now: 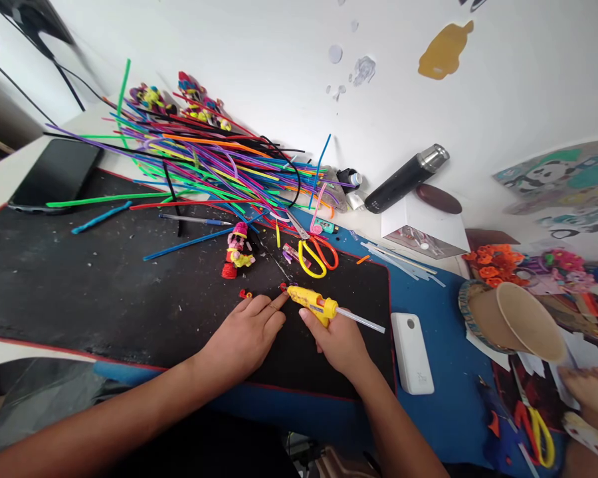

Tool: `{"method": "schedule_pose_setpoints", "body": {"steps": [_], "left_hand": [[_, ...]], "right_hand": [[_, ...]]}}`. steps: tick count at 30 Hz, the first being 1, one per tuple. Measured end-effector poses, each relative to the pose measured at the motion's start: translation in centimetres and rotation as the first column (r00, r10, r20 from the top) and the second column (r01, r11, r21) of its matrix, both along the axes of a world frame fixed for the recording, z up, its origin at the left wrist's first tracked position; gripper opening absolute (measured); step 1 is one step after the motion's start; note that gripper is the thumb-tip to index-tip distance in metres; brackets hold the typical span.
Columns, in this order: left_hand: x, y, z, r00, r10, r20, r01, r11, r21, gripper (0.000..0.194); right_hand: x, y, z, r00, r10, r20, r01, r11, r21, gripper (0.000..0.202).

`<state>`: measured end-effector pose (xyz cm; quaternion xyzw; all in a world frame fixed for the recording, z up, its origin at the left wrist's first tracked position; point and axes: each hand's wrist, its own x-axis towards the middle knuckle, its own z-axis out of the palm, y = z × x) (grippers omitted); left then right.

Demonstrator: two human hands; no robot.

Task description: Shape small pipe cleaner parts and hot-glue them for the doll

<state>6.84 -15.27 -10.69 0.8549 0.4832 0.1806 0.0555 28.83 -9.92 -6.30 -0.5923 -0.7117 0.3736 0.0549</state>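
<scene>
My right hand is wrapped round a yellow glue gun, with a clear glue stick jutting from its back end. The gun's nozzle meets a small red piece on the black mat. My left hand rests on the mat, its index finger reaching to that piece; whether the fingers grip anything is hidden. Small red and orange bits lie by its knuckles. Just beyond stands or lies a pipe-cleaner figure with a pink top, yellow middle and red base.
Behind the mat spreads a heap of colored pipe cleaners. Yellow-and-red scissors lie ahead of the gun. A white power bank is at the right, a black flask behind. Another person's hand shows at the far right.
</scene>
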Motion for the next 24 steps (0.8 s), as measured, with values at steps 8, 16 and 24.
{"method": "schedule_pose_setpoints", "body": {"steps": [8,16,24], "left_hand": [[0.07,-0.07,-0.14,1.000,-0.003,-0.014,0.003,1.000,-0.003,0.017],[0.05,0.01,0.07,1.000,0.002,-0.005,-0.002,1.000,0.015,0.017],[0.01,0.01,0.03,1.000,0.002,-0.006,-0.002,1.000,0.009,0.020]], "right_hand": [[-0.06,0.07,-0.10,1.000,-0.011,0.020,0.011,1.000,-0.001,0.054],[-0.06,-0.11,-0.04,0.999,-0.042,-0.009,0.042,0.999,-0.021,0.061],[0.03,-0.16,-0.09,0.996,-0.075,-0.039,0.073,0.996,-0.055,0.061]]}}
